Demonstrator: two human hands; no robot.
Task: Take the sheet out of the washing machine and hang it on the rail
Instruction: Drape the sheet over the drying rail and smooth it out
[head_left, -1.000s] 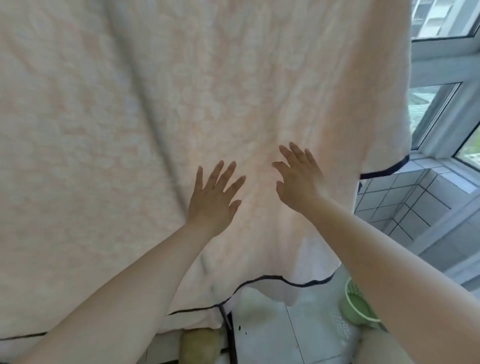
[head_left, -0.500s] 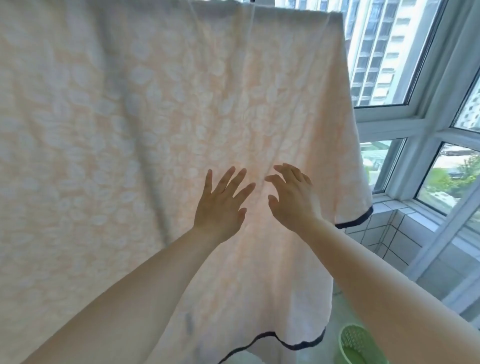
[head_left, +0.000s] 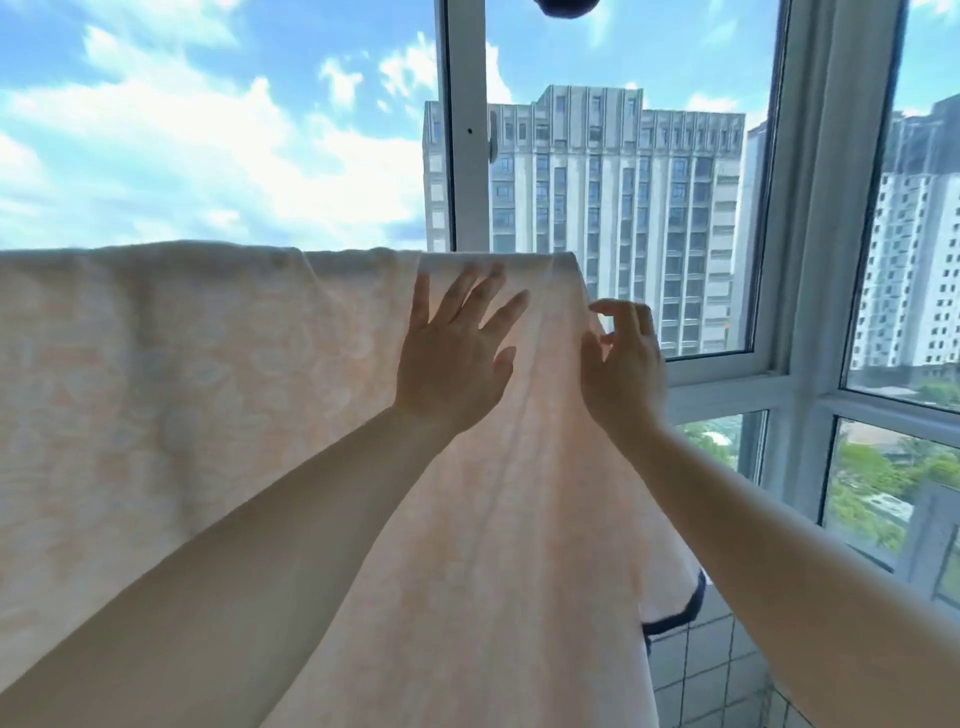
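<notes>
Tall white-framed windows (head_left: 470, 156) look out on a blue, cloudy sky and a grey high-rise block (head_left: 623, 208), with tiled wall (head_left: 717, 670) low at the right. Across the left and middle hangs the pale peach sheet with a faint white leaf pattern (head_left: 156, 389), draped over a straight top fold (the rail itself is hidden beneath the cloth). Its right side edge falls from the top corner down to a dark navy hem (head_left: 675, 616). The left hand (head_left: 452, 358) lies flat against the sheet just below the top fold, fingers straight and spread wide. The right hand (head_left: 623, 364) is at the sheet's right edge, near the top corner, fingers curled with thumb and forefinger close together; whether they actually pinch the cloth cannot be told.
</notes>
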